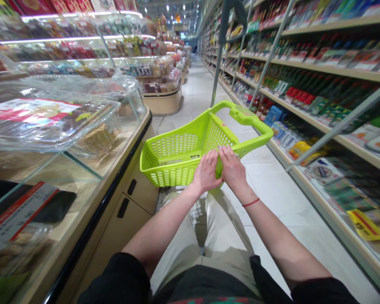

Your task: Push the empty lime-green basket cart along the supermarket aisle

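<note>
Your left grip (205, 171) and right grip (232, 169) close on the near rim of the lime-green plastic shopping basket (174, 158) (long axis running far-right), directly ahead; the right sits nearer its handle (250, 116).

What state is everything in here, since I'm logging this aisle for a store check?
Left hand: on the basket's near edge, fingers bent over it.
Right hand: on the same edge, next to the left hand.
Lime-green mesh basket: off the floor, tilted.
Clear-lidded food bin: lid down.
Cabinet doors: shut.
Right-hand shelves: stocked.
</note>
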### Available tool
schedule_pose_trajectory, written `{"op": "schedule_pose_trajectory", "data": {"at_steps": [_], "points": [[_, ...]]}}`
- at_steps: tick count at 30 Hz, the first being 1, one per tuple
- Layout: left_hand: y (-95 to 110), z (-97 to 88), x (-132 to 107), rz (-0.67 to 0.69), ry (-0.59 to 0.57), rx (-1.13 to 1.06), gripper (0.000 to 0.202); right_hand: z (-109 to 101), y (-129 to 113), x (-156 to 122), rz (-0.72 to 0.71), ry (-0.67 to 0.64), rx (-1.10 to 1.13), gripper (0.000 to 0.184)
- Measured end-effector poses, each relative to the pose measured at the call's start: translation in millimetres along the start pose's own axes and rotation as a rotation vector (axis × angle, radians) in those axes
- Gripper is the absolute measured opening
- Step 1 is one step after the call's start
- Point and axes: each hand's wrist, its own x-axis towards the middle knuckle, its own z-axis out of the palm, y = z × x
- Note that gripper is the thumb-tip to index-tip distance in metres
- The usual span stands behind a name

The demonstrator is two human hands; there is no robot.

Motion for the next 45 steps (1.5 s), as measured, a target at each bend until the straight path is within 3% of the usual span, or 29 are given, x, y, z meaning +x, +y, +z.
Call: {"op": "schedule_pose_trajectory", "data": {"at_steps": [4, 10, 13, 19, 22, 27, 33, 36, 39, 45], "points": [[-4.6, -0.4, -6.3, -0.012, 0.029, 0.012, 0.093, -14.2, 23.2, 0.6, 0.017, 0.026, -0.028, 0.066], [-16.0, -4.7, -21.5, -0.091, 0.06, 0.023, 0.095, -28.7, 64.3, 5.7, 0.146, 0.201, -0.068, 0.063], [-18.6, -6.1, -25.7, -0.091, 0.058, 0.029, 0.094, -22.4, 52.1, 7.2, 0.165, 0.156, -0.079, 0.061], [-18.9, -6.1, -24.9, -0.091, 0.042, 0.015, 0.094, 10.3, -16.2, 2.9, 0.037, -0.011, -0.027, 0.061], [-19.9, -6.7, -25.0, -0.083, 0.027, 0.019, 0.096, 18.8, -33.8, 1.3, -0.018, -0.047, 0.007, 0.058], [-20.0, -6.9, -25.8, -0.081, 0.053, 0.013, 0.092, 3.4, -16.4, 1.4, -0.036, -0.063, -0.051, 0.059], [-18.3, -8.1, -26.1, -0.091, 0.053, 0.025, 0.092, -27.7, 38.2, 3.3, 0.071, 0.071, -0.143, 0.061], [-17.7, -7.8, -26.2, -0.094, 0.047, 0.026, 0.093, -29.3, 49.0, 2.7, 0.122, 0.137, -0.143, 0.062], [-17.8, -6.0, -26.1, -0.093, 0.063, 0.028, 0.094, -17.0, 36.8, 1.1, 0.089, 0.111, -0.112, 0.064], [-21.0, -3.4, -26.2, -0.076, 0.054, 0.018, 0.098, 18.9, -19.5, 5.0, 0.017, -0.01, -0.022, 0.06]]}}
